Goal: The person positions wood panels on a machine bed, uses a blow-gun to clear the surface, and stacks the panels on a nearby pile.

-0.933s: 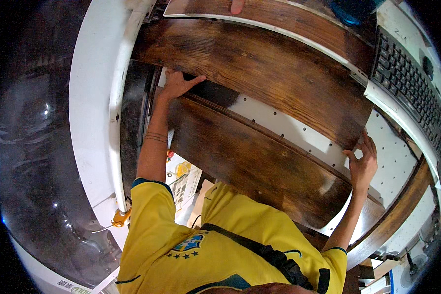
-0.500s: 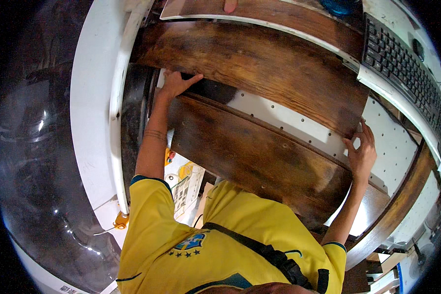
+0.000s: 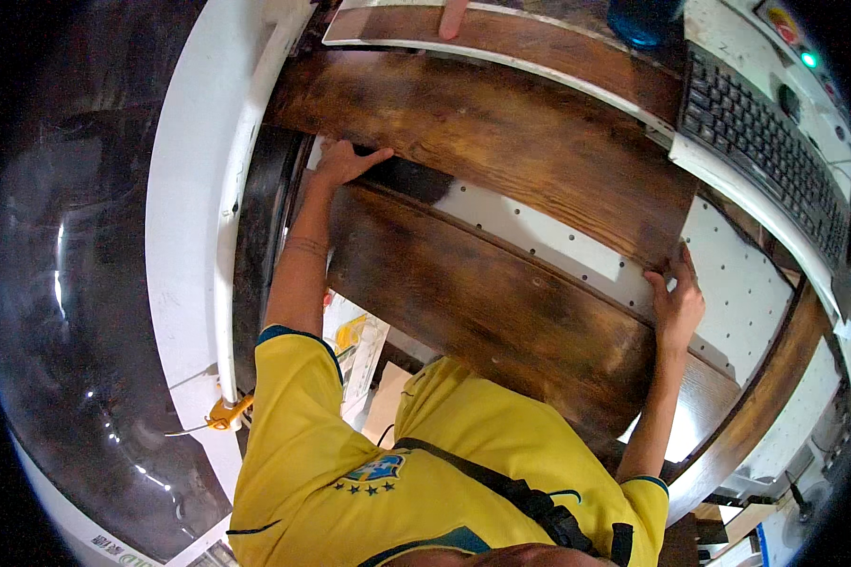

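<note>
A long dark-brown wooden board (image 3: 501, 132) with visible grain lies across the far side of the work area. My left hand (image 3: 342, 164) grips its near edge toward the left end, thumb stretched along the edge and the other fingers partly hidden. At the board's right near corner, my right hand (image 3: 679, 300) holds the edge between thumb and fingers. Closer to my body is a second brown wooden board (image 3: 482, 283), touched by neither hand's fingers. Between the two boards shows a white surface dotted with holes (image 3: 728, 274).
Beyond a white-edged ledge, another person's finger (image 3: 452, 19) rests on brown wood. A black keyboard (image 3: 761, 151) and a blue container (image 3: 638, 24) sit at far right. On the left run a white rail (image 3: 236, 217) and a yellow-orange tool (image 3: 225, 413).
The view has shifted and turned slightly, bringing more of the other person's finger and a green light into sight. Both my hands stay on the same board's edge.
</note>
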Action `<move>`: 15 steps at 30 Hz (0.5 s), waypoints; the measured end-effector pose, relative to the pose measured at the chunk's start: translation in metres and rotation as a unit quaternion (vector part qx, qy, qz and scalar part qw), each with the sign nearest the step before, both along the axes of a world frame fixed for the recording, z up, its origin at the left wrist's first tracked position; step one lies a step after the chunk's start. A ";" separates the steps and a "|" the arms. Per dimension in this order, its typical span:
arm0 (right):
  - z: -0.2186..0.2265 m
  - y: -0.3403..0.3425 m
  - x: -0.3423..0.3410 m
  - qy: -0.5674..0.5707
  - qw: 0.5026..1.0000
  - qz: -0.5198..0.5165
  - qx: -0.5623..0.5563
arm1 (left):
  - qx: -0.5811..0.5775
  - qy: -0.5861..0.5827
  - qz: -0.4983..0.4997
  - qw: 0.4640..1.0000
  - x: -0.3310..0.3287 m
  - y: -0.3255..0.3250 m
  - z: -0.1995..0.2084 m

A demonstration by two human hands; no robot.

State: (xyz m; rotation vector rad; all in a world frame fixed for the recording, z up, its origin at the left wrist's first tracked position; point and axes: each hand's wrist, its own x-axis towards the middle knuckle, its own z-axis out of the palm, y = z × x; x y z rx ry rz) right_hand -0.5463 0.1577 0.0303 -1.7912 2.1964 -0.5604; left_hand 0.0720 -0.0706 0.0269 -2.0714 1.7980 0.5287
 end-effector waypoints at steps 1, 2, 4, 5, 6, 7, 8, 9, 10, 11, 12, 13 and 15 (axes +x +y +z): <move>0.000 -0.001 -0.001 -0.007 1.000 -0.013 0.020 | 0.006 -0.001 0.007 1.000 0.000 0.000 -0.001; 0.004 -0.003 0.001 -0.007 1.000 -0.019 0.020 | 0.017 -0.012 0.009 1.000 -0.005 -0.003 0.002; 0.008 -0.005 0.007 0.003 0.999 -0.038 0.012 | 0.011 -0.029 0.008 0.999 -0.014 -0.005 0.008; 0.007 -0.006 0.010 0.007 0.999 -0.044 0.006 | -0.004 -0.036 0.007 0.999 -0.014 -0.004 0.007; 0.000 -0.007 0.005 0.020 0.999 -0.003 -0.038 | -0.024 -0.042 0.011 0.999 -0.007 -0.001 0.002; -0.006 -0.005 0.003 0.006 1.000 -0.017 -0.022 | -0.068 0.004 -0.009 0.998 -0.001 0.005 -0.008; -0.002 -0.011 0.009 -0.012 1.000 -0.017 -0.007 | -0.114 0.044 -0.017 0.992 0.018 0.017 -0.027; 0.004 -0.014 0.011 -0.024 0.999 -0.028 0.010 | -0.141 0.072 -0.031 0.987 0.008 0.022 -0.027; 0.009 -0.016 0.012 -0.009 0.999 -0.030 0.028 | -0.168 0.097 -0.044 0.980 -0.001 0.030 -0.025; 0.008 -0.009 -0.001 0.017 0.997 -0.063 0.051 | -0.098 0.103 -0.067 0.988 -0.081 0.032 0.028; 0.015 -0.014 0.007 0.026 0.997 -0.043 0.066 | -0.105 0.122 -0.080 0.984 -0.060 0.050 0.009; 0.014 -0.013 0.005 0.034 0.997 -0.042 0.051 | -0.113 0.150 -0.103 0.977 -0.080 0.063 0.013; 0.012 -0.012 0.006 0.042 0.998 -0.030 0.025 | -0.067 0.277 -0.117 0.951 -0.112 0.099 0.019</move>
